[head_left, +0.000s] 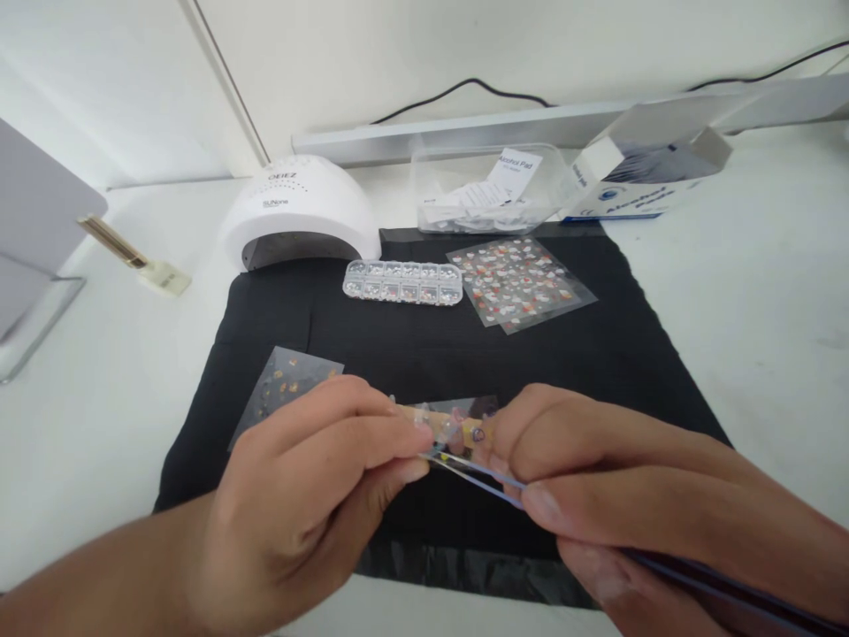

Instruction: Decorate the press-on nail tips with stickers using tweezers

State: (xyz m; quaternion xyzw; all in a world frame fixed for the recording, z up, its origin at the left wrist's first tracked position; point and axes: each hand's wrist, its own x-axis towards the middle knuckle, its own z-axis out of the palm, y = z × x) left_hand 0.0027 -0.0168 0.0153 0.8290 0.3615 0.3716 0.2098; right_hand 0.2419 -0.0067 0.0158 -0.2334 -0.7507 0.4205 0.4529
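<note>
Two hands, left hand (311, 495), right hand (597, 478), pinch one stick (431, 420).

Bare black mat (411, 354) ahead; gem box (402, 282), sticker sheet (521, 282) beyond.

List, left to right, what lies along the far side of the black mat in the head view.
White domed nail lamp → clear segmented bead box → clear flower sticker sheets → white and blue cardboard box. The clear plastic tub overlaps these, so it is omitted.
</note>
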